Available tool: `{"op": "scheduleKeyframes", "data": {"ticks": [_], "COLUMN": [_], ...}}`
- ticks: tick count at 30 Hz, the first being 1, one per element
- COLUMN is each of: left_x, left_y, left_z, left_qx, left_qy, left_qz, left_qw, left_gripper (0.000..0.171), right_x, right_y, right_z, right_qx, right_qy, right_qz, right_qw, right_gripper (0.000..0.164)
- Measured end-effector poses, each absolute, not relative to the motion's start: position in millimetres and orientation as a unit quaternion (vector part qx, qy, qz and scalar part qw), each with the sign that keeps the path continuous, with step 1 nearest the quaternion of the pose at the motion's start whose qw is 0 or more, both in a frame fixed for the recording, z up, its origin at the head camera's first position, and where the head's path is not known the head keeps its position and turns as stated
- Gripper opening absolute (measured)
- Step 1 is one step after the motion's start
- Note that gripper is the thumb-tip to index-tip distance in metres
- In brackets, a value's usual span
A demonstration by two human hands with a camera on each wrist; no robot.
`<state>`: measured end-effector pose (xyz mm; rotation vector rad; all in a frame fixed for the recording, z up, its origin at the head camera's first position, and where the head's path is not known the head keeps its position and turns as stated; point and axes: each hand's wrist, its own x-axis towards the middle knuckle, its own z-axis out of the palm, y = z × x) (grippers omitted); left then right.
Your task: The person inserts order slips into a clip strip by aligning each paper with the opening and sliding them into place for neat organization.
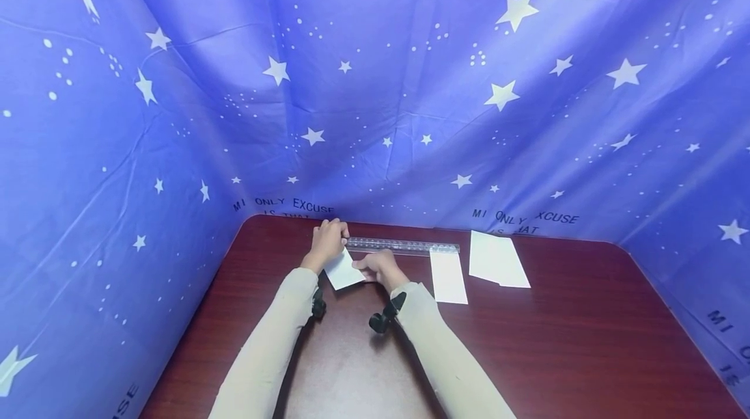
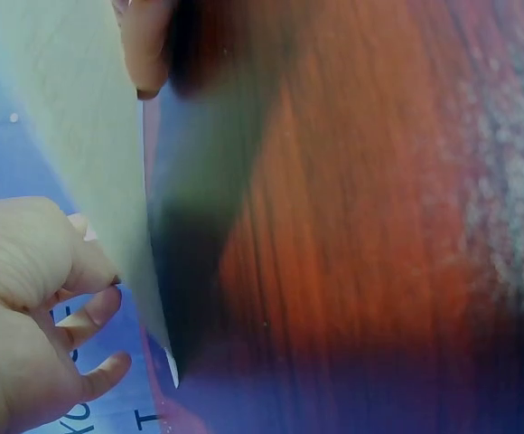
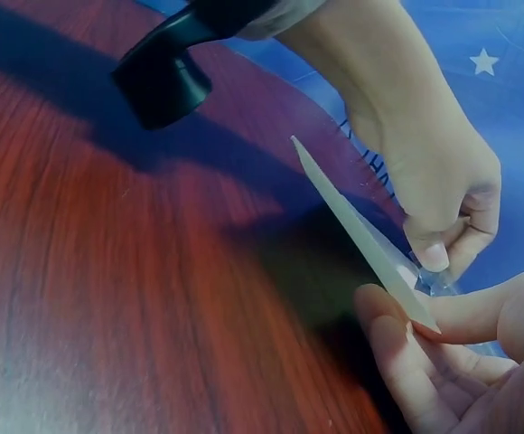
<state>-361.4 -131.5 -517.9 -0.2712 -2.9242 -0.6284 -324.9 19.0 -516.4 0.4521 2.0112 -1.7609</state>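
Note:
A small white sheet of paper [image 1: 343, 270] is tilted up off the dark red table, between the hands. My right hand [image 1: 382, 267] pinches its near right corner between thumb and fingers, plain in the right wrist view, where the sheet [image 3: 357, 231] shows nearly edge-on. Beyond it, my left hand [image 1: 328, 241] has curled fingers, its thumb tip pressing at the left end of a clear ruler [image 1: 404, 246]. From the left wrist, the sheet [image 2: 72, 108] partly covers that hand's fingers. The ruler lies along the back of the table.
To the right, a white paper strip [image 1: 448, 278] lies with its far end at the ruler. Farther right are overlapping white sheets [image 1: 498, 259]. A blue star-patterned curtain [image 1: 375, 81] rises behind the table [image 1: 556, 341]. Black camera mounts [image 1: 383, 318] are on the wrists.

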Motion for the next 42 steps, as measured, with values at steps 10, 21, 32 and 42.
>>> {"op": "scheduleKeyframes", "data": {"ticks": [10,21,32,42], "left_x": [-362.0,-360.8,-358.3,-357.9], "left_y": [-132.0,-131.2,-129.4,-129.1], "left_z": [-519.9,-515.0,-514.3,-513.0], "left_qx": [-0.091,-0.086,-0.078,-0.075], "left_qy": [-0.97,-0.969,-0.971,-0.972], "left_qz": [-0.212,-0.223,-0.219,-0.218], "left_qw": [0.075,0.067,0.06,0.053], "left_gripper": [0.015,0.012,0.011,0.014], "right_x": [-328.8,-319.1,-311.1,-321.7], "right_y": [19.0,15.3,10.2,20.8], "right_z": [-518.0,-518.2,-523.3,-522.0], "right_qx": [0.173,0.185,0.204,0.178], "right_qy": [0.699,0.672,0.663,0.672], "right_qz": [-0.654,-0.695,-0.708,-0.685], "right_qw": [0.23,0.173,0.129,0.219], "right_gripper": [0.023,0.011,0.015,0.022]}}
